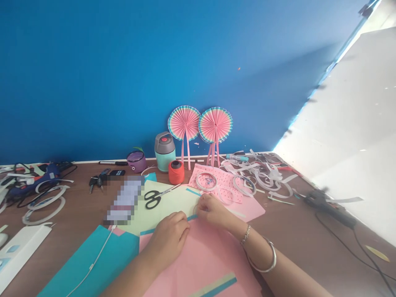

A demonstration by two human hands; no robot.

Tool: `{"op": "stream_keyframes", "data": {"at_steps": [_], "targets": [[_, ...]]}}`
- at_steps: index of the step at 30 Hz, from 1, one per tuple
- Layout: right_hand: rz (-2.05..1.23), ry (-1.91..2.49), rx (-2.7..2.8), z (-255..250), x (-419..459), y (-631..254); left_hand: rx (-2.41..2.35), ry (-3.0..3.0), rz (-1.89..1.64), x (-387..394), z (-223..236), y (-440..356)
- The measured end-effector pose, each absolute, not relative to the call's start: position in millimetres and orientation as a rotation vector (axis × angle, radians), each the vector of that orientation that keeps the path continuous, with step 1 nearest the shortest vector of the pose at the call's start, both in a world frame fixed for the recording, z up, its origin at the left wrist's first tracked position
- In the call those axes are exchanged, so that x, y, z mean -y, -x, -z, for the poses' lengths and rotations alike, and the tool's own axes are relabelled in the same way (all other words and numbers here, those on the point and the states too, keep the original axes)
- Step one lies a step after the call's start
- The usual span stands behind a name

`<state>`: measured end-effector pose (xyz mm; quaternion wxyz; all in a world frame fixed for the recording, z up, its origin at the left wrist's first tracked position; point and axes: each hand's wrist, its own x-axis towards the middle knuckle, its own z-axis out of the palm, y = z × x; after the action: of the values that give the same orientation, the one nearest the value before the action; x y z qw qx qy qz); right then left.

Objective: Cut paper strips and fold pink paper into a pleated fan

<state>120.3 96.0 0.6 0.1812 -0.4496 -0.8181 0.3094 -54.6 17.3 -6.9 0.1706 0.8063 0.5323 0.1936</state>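
A sheet of pink paper point(213, 255) lies before me, with a narrow blue paper strip point(148, 232) along its far edge. My left hand point(173, 233) has its fingers closed and pressed down on the strip and paper edge. At the strip's right end, my right hand point(213, 212) is closed in a pinch; its fingertips are partly hidden. Pale green paper point(167, 198) lies beneath, with black-handled scissors point(154, 198) on it. A green and blue strip point(218, 287) crosses the near part of the pink paper.
Two pleated paper fans point(215, 123) lean against the wall behind an orange thread spool point(176, 173) and a teal flask point(165, 152). Tape rolls point(206, 181) and tangled white strips point(272, 177) lie right. A glue gun point(331, 206) with its cable rests far right. Teal paper point(93, 264) lies left.
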Motion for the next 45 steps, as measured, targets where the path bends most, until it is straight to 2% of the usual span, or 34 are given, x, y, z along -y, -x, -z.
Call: {"op": "stream_keyframes", "data": {"at_steps": [22,45], "targets": [[-0.965,1.341,2.265,-1.5,-98.0,-118.4,-1.517,-2.303,-0.538,-18.1,7.7,54.5],[-0.908,1.447,2.284,-0.3,-96.4,-115.3,-1.545,-2.325,-0.514,-16.5,3.3,52.7]]}}
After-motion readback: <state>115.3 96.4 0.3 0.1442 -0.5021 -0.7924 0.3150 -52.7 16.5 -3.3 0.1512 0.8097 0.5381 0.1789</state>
